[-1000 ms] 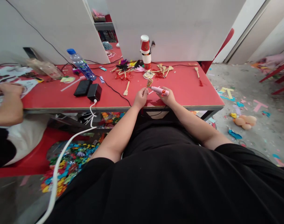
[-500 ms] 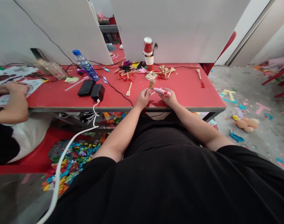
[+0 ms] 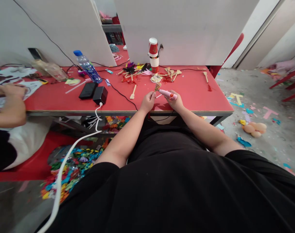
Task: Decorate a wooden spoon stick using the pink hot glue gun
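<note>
Little has shifted in the last second. The left hand still pinches a small decorated stick, and the right hand still grips a pink pen-shaped tool. Its tip is at the stick, directly nearward of the stacked cups on the worktop.

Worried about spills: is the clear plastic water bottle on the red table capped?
Capped: a blue cap tops the clear plastic water bottle.
</note>
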The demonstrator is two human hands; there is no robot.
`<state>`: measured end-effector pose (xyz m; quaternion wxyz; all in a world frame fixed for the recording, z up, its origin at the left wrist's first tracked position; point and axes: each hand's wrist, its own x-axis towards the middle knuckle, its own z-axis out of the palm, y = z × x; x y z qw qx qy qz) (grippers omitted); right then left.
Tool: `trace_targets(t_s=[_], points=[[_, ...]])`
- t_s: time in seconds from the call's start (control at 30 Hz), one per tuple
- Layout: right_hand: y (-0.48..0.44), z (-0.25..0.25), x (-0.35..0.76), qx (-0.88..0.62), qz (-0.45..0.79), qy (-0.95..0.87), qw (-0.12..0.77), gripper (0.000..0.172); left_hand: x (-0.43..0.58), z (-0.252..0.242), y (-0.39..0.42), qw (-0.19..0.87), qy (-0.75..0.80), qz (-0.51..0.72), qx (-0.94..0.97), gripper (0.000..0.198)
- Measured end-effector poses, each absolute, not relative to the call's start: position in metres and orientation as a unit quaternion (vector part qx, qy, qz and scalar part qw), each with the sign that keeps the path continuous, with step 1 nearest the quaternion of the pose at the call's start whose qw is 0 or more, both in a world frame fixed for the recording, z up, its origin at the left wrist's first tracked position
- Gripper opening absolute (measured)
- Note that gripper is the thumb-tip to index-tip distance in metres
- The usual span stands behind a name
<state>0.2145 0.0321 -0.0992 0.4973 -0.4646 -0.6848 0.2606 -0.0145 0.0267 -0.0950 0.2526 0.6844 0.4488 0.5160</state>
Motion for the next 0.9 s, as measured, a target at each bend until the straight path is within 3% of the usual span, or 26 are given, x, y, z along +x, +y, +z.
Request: trace_targets(t_s=[0.9], points=[[0.0348, -0.0991, 0.2124, -0.481, 0.234, -0.689, 0.489, 0.025, -0.0146, -0.0981, 0.0287, 0.241, 0.445, 0.509, 0.697, 0.052]])
